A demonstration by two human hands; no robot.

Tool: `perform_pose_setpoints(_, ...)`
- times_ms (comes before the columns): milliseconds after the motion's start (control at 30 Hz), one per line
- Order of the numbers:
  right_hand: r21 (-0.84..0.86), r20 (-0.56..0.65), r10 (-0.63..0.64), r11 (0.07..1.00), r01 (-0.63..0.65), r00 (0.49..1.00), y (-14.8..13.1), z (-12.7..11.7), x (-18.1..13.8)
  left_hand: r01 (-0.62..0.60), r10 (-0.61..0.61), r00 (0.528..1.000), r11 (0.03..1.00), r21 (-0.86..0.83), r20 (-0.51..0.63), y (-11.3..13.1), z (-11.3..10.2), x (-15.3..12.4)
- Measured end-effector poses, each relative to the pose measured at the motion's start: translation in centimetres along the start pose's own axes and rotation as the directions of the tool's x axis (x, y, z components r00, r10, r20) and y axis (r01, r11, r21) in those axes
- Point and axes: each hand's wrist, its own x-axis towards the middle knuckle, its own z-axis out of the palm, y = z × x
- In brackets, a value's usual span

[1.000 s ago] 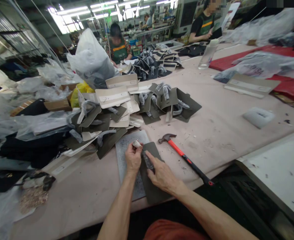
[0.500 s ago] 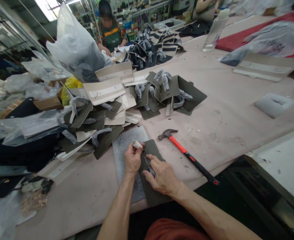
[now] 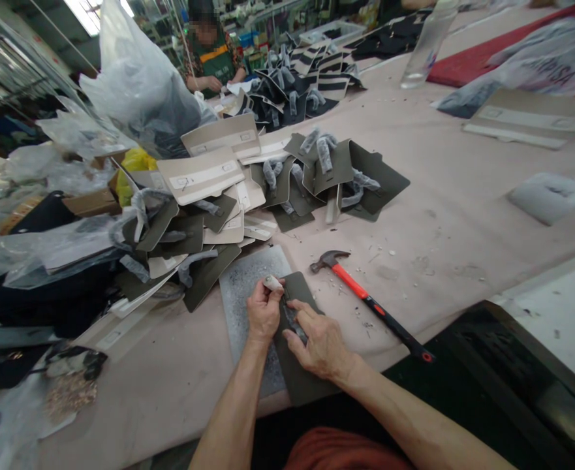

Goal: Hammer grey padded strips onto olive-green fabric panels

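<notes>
A dark olive panel (image 3: pixel 301 378) lies partly on a speckled grey slab (image 3: pixel 234 295) at the table's near edge. My left hand (image 3: pixel 264 316) is closed at the panel's upper left edge. A short white piece (image 3: pixel 272 282) shows at its fingertips; whether it is held or wrapped round a finger I cannot tell. My right hand (image 3: pixel 324 343) rests over the panel, thumb and fingers closed round a plastic-wrapped handle (image 3: pixel 294 321), which they partly hide. To the right lies a claw hammer (image 3: pixel 365 297) with a red and black handle, touched by neither hand.
Beyond my hands is a pile of olive panels (image 3: pixel 218 254) with wrapped handles. White plastic bags (image 3: pixel 140 85) stand behind it at left. A clear bottle (image 3: pixel 427 49) and a plastic-wrapped bundle (image 3: pixel 551 196) are at right. A co-worker (image 3: pixel 213 59) sits at the far side.
The camera view has shifted slightly. Both hands keep nearly the same place on the panel. The co-worker's hands have come closer together.
</notes>
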Motion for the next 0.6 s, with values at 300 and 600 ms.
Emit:
perform_pose_setpoints(300,0.125,0.087,-0.028,0.992,0.017,0.996,0.2,-3.3,0.0,-0.083,0.090,0.995,0.989,0.123,-0.046,-0.6,0.7,-0.7)
perform_pose_setpoints(600,-0.332,0.073,0.505,0.825,-0.457,0.860,8.1,-10.4,-0.8,-0.188,0.185,0.982,0.971,0.149,0.038,-0.2,0.5,-0.9)
